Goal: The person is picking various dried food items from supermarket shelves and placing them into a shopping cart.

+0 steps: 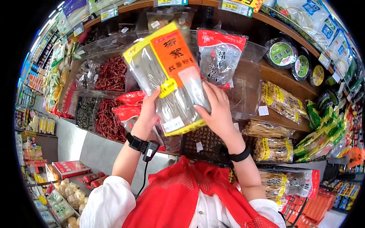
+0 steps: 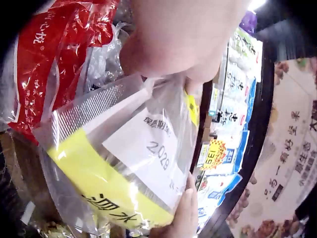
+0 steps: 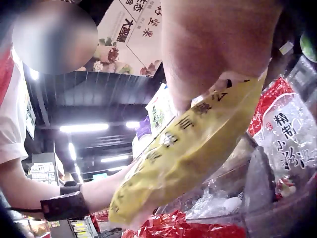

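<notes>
A flat clear packet [image 1: 167, 81] of noodles with yellow edges and an orange label is held tilted between both hands. The left hand [image 1: 149, 110] grips its left edge, thumb on the front. On its right side the right hand [image 1: 217, 110] holds it, thumb on the front and fingers around the edge. In the left wrist view, a white date sticker [image 2: 148, 148] shows on the packet, below the left hand [image 2: 173, 39]. The packet's yellow edge [image 3: 188, 148] lies under the right hand [image 3: 213, 54] in the right wrist view.
A red-topped packet [image 1: 220, 57] stands behind, right of the held one. Bins of dried red chillies [image 1: 110, 74] and red packets [image 1: 129, 108] are at left. Bundled yellow-banded packs [image 1: 283, 100] and round dark packages [image 1: 281, 53] lie on the right shelves. A cart [image 1: 57, 182] is at lower left.
</notes>
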Motion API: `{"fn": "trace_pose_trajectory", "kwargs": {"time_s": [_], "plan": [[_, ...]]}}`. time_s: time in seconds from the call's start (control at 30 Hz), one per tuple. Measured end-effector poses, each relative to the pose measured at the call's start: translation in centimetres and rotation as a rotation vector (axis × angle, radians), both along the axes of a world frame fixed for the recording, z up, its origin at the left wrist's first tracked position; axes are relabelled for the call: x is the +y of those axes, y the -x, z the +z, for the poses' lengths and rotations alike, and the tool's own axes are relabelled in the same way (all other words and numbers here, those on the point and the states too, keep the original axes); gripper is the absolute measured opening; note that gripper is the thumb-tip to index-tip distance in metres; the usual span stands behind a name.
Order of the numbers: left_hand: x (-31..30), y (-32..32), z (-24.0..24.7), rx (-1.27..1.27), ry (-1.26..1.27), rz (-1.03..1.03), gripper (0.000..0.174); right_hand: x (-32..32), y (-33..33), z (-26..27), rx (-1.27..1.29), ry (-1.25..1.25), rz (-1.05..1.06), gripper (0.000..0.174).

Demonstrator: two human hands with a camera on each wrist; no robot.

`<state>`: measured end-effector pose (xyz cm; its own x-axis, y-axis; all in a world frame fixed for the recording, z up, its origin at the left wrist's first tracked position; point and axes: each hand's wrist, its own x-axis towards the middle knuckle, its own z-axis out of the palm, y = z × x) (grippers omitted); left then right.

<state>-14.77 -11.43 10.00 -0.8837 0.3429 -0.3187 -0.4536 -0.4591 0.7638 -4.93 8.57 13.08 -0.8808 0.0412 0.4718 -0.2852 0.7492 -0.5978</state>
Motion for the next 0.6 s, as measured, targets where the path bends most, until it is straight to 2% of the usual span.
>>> {"fn": "trace_pose_trajectory", "kwargs": {"time_s": [0.07,0.1,0.13,0.2,0.23,0.3,0.33,0.43,0.5,0.53,0.6], "plan": [[-0.8,1.4,-0.4,0.019,-0.077,0.085,0.040,-1.9,0.0,0.1,0.143,-0.048,-0.095,0.059],[-1.0,2.7,-1.8,0.044,-0.150,0.085,0.038,-2.5,-0.2,-0.1,0.125,-0.053,-0.123,0.057],[-0.8,5.1,-4.0,0.014,-0.203,0.171,0.039,-2.9,-0.3,-0.5,0.128,-0.061,-0.136,0.057],[-0.9,7.0,-5.4,-0.039,-0.303,0.172,0.036,-3.7,-1.1,-1.8,0.008,0.034,-0.124,0.054],[-0.4,8.6,-7.0,-0.045,-0.309,0.154,0.036,-3.5,-2.2,-2.6,-0.069,0.045,-0.133,0.052],[0.4,12.3,-10.6,-0.182,-0.160,0.363,0.029,-3.2,-4.0,-3.3,-0.117,0.036,-0.159,0.052],[0.4,13.6,-11.0,-0.217,-0.118,0.278,0.025,-3.7,-4.6,-3.4,-0.164,0.030,-0.186,0.051],[1.4,15.0,-11.8,-0.268,0.029,0.218,0.024,-3.9,-6.9,-4.5,-0.153,0.047,-0.284,0.049],[1.7,16.2,-12.8,-0.188,-0.057,0.034,0.020,-3.9,-9.3,-5.7,-0.182,0.082,-0.400,0.048],[-0.3,17.8,-12.8,-0.258,0.013,-0.119,0.018,-3.1,-10.7,-6.8,-0.202,0.063,-0.446,0.048],[0.5,11.5,-10.1,0.433,0.197,-0.253,0.014,-3.4,-14.3,-7.8,-0.201,0.094,-0.565,0.048]]}}
